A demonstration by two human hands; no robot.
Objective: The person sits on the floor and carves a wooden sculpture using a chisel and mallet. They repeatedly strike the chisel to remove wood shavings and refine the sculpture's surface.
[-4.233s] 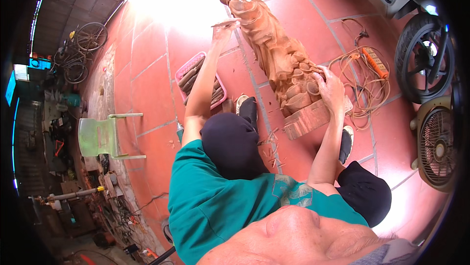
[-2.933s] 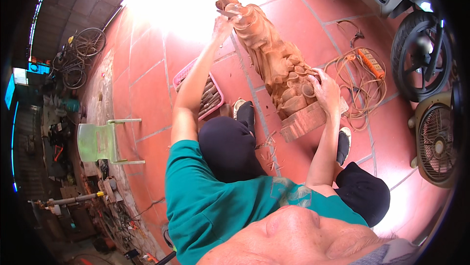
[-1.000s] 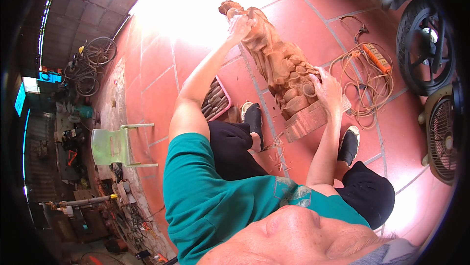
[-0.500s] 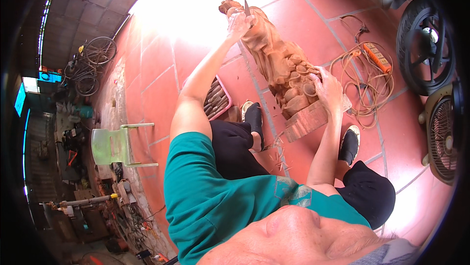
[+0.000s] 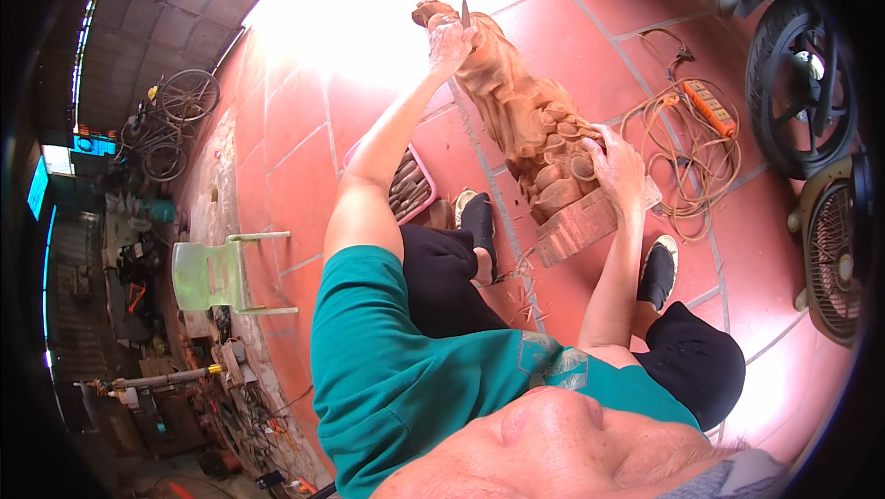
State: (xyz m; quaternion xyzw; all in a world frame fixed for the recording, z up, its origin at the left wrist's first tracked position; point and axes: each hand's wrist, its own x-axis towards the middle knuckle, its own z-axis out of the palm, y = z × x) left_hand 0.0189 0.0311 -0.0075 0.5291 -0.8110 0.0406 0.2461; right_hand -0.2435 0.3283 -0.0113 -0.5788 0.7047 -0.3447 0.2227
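Since the earliest view, the left hand [image 5: 450, 44] has come in from beside the carving [image 5: 522, 98] to over its upper part, and the tool [image 5: 466, 13] it grips, then lying crosswise, points away from the body.

Nearest, shavings [image 5: 525, 294] lie on the floor between the shoes. Just beyond, the base [image 5: 586, 225] of the carving faces the person, the figure stretching away across the tiles. The right hand [image 5: 618, 167] is spread over its lower end, fingers curled on the carved edge. That looks a sound brace: firm pressure there should stop the wood rolling, and it stays well apart from the tip. A pink tray [image 5: 425, 170] of brown rods sits beyond the left shoe, partly behind the forearm.

Farther out, the left fingers are closed around the tool; whether its edge touches wood I cannot tell. Short, controlled strokes, knuckles clear of the folds, would seem best.
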